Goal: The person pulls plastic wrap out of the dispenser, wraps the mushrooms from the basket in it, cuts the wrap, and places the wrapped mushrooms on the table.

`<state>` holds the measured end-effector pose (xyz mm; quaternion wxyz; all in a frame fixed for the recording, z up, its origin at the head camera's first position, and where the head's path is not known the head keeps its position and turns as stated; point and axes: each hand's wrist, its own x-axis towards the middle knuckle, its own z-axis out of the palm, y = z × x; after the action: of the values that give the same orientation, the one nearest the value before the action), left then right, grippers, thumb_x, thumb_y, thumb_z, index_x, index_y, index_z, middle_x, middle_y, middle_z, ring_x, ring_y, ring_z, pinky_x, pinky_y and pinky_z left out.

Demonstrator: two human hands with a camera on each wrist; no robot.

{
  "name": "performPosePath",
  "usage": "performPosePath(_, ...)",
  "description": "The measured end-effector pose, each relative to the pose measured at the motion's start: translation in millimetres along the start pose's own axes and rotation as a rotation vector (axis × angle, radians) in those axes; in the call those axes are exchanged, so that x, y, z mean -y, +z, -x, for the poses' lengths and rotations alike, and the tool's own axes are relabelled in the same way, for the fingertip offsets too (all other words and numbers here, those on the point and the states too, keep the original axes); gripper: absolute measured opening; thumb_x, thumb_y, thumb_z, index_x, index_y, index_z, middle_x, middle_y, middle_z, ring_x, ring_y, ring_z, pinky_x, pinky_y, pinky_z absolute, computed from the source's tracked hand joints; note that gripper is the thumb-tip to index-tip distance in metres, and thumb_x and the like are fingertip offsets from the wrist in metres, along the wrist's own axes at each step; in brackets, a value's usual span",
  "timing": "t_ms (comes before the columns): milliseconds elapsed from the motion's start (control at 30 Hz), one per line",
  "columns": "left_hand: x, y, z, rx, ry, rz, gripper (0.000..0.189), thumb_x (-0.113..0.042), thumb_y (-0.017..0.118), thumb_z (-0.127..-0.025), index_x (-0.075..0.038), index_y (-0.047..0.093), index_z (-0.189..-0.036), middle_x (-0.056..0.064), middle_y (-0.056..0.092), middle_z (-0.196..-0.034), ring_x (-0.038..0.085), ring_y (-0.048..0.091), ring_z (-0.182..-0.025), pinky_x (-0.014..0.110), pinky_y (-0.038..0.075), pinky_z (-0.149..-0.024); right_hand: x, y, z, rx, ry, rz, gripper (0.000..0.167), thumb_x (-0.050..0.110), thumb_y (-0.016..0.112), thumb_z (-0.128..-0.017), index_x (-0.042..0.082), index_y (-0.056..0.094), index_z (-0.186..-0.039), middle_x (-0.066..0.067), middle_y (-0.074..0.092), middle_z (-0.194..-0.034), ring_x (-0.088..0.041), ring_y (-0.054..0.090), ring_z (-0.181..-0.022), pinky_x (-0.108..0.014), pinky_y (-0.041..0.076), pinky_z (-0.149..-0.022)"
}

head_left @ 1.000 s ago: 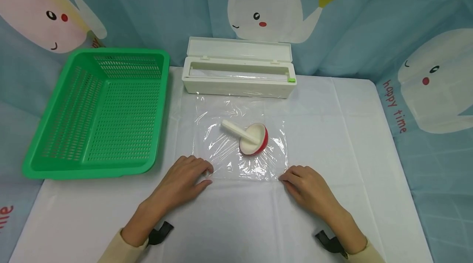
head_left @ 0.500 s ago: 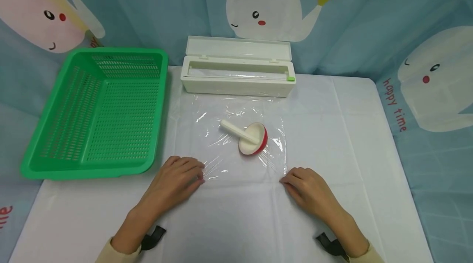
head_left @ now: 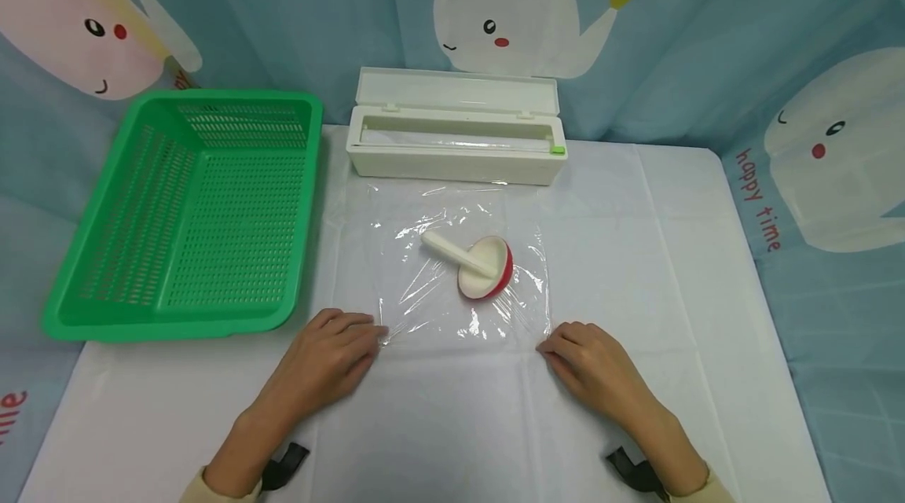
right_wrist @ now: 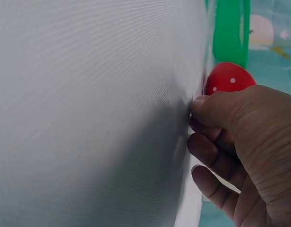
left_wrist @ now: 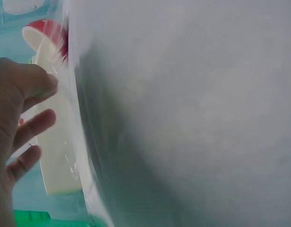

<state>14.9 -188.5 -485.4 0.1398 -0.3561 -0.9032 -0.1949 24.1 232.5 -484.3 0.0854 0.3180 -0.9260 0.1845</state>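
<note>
A toy mushroom (head_left: 483,269), its red cap dotted white and its stem off-white, lies on a clear sheet of cling film (head_left: 431,314) spread over the table. In the right wrist view the red cap (right_wrist: 230,78) shows beyond the fingers. My left hand (head_left: 321,357) pinches the sheet's near left corner; in the left wrist view its thumb and index finger meet while the other fingers stand apart. At the near right corner, my right hand (head_left: 590,365) pinches the film between thumb and index finger, its other fingers loosely bent.
A white cling film dispenser box (head_left: 456,165) with its lid raised stands behind the sheet, a roll inside. To the left sits a green plastic basket (head_left: 307,212). A blue curtain (head_left: 636,94) with whale prints hangs around the white-covered table (head_left: 452,440).
My left hand has moved left and slightly toward me, drawing the film's near left corner outward. The right hand stays at its corner, and the mushroom lies where it was.
</note>
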Motion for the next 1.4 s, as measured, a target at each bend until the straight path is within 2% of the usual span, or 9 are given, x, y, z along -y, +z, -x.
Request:
performPosePath(167,-3.3,-0.8,2.3,-0.069,0.037,0.032,0.041,-0.024,0.041,-0.109,-0.015,0.068,-0.079,-0.005,0.082,-0.106,0.017,0.075,-0.098,0.037,0.056,-0.085,-1.4,0.3,0.7,-0.005,0.001,-0.001,0.020,0.005,0.087,-0.078,0.018,0.078,-0.089,0.009,0.073,-0.089,-0.010,0.066,-0.078,-0.029,0.054,-0.072)
performPosePath(400,-7.0,-0.6,4.5,-0.086,0.024,0.082,0.034,-0.021,0.044,-0.107,-0.016,0.070,-0.086,-0.009,0.075,-0.086,0.013,0.070,-0.087,0.033,0.054,-0.085,-1.2,-1.9,2.0,-0.034,-0.011,-0.009,0.021,0.005,0.088,-0.076,0.018,0.078,-0.090,0.009,0.073,-0.088,-0.011,0.066,-0.078,-0.031,0.054,-0.074)
performPosePath(533,-8.4,0.4,6.7,-0.102,-0.008,0.089,0.025,-0.017,0.051,-0.103,-0.016,0.076,-0.098,-0.009,0.074,-0.087,0.013,0.069,-0.084,0.033,0.053,-0.083,0.7,-7.3,3.9,-0.032,0.020,-0.019,0.021,0.007,0.087,-0.077,0.019,0.077,-0.090,0.011,0.071,-0.089,-0.009,0.064,-0.079,-0.029,0.053,-0.075)
performPosePath(633,-8.4,0.1,10.1,-0.074,-0.041,0.078,0.022,-0.014,0.061,-0.098,-0.015,0.079,-0.110,-0.007,0.075,-0.092,0.015,0.070,-0.085,0.033,0.053,-0.084,1.7,-13.5,4.2,-0.023,0.035,-0.032,0.020,0.008,0.085,-0.078,0.020,0.075,-0.091,0.012,0.070,-0.092,-0.009,0.064,-0.082,-0.028,0.053,-0.076)
performPosePath(767,-8.8,-1.2,13.5,-0.017,-0.069,0.047,0.020,-0.011,0.066,-0.091,-0.014,0.080,-0.105,-0.003,0.075,-0.093,0.018,0.070,-0.090,0.037,0.053,-0.088,2.4,-19.1,3.6,-0.029,0.032,-0.048,0.022,0.007,0.084,-0.078,0.021,0.073,-0.091,0.014,0.069,-0.094,-0.008,0.063,-0.084,-0.026,0.051,-0.077)
performPosePath(867,-9.6,-1.6,13.3,-0.021,-0.065,0.019,0.017,-0.012,0.065,-0.090,-0.015,0.080,-0.097,-0.002,0.073,-0.091,0.020,0.069,-0.089,0.039,0.052,-0.089,2.9,-20.1,3.4,-0.036,0.032,-0.053,0.023,0.006,0.084,-0.078,0.021,0.072,-0.090,0.015,0.068,-0.094,-0.007,0.062,-0.083,-0.024,0.050,-0.077)
performPosePath(967,-9.7,-2.7,13.6,-0.046,-0.057,-0.004,0.020,-0.017,0.060,-0.094,-0.016,0.080,-0.093,-0.003,0.072,-0.090,0.018,0.068,-0.088,0.039,0.051,-0.090,2.8,-20.8,3.5,-0.033,0.035,-0.050,0.023,0.006,0.084,-0.078,0.021,0.072,-0.090,0.015,0.068,-0.094,-0.007,0.062,-0.083,-0.024,0.050,-0.077)
performPosePath(1200,-9.6,-5.2,16.2,-0.188,0.009,-0.012,0.035,-0.025,0.049,-0.108,-0.017,0.081,-0.095,-0.009,0.077,-0.090,0.012,0.071,-0.084,0.042,0.049,-0.087,2.1,-25.4,4.0,-0.029,0.050,-0.071,0.021,0.006,0.083,-0.079,0.020,0.074,-0.091,0.015,0.071,-0.094,-0.007,0.065,-0.084,-0.024,0.050,-0.078)
performPosePath(1400,-8.1,-9.8,20.3,-0.185,-0.014,-0.043,0.036,-0.027,0.049,-0.109,-0.018,0.080,-0.092,-0.010,0.076,-0.085,0.012,0.070,-0.080,0.043,0.049,-0.087,1.1,-29.9,4.3,-0.039,0.038,-0.071,0.024,0.006,0.087,-0.077,0.020,0.075,-0.092,0.014,0.075,-0.093,-0.007,0.067,-0.082,-0.023,0.049,-0.078)
